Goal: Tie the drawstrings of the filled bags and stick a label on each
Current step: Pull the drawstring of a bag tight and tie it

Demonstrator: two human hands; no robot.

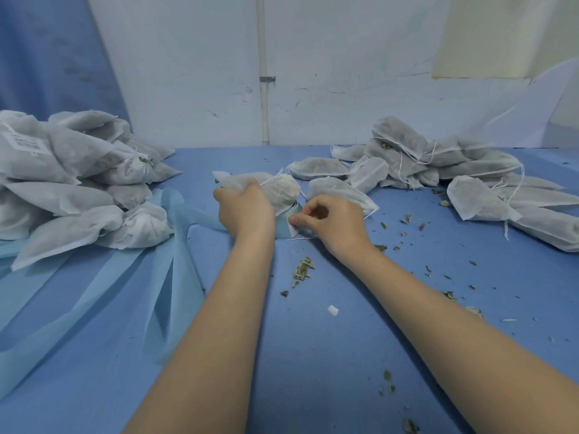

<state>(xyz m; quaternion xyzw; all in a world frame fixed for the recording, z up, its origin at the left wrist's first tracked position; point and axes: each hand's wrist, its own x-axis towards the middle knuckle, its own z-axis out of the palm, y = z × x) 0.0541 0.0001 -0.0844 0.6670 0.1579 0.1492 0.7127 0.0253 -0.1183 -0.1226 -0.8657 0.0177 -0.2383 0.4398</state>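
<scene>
My left hand (244, 208) grips a filled white drawstring bag (282, 187) at the middle of the blue table, holding it just above the cloth. Its drawstring runs across the top of the bag. Just right of it, my right hand (332, 220) pinches a small white label (294, 229) at the edge of a light blue backing strip (283, 228) under the bag. Another filled bag (341, 191) lies right behind my right hand.
A heap of tied, labelled bags (72, 183) fills the left side on light blue fabric (94, 296). A heap of untied filled bags (463, 180) lies at the right. Dried leaf bits (302, 267) and a white scrap (332, 310) litter the blue tablecloth (313, 355).
</scene>
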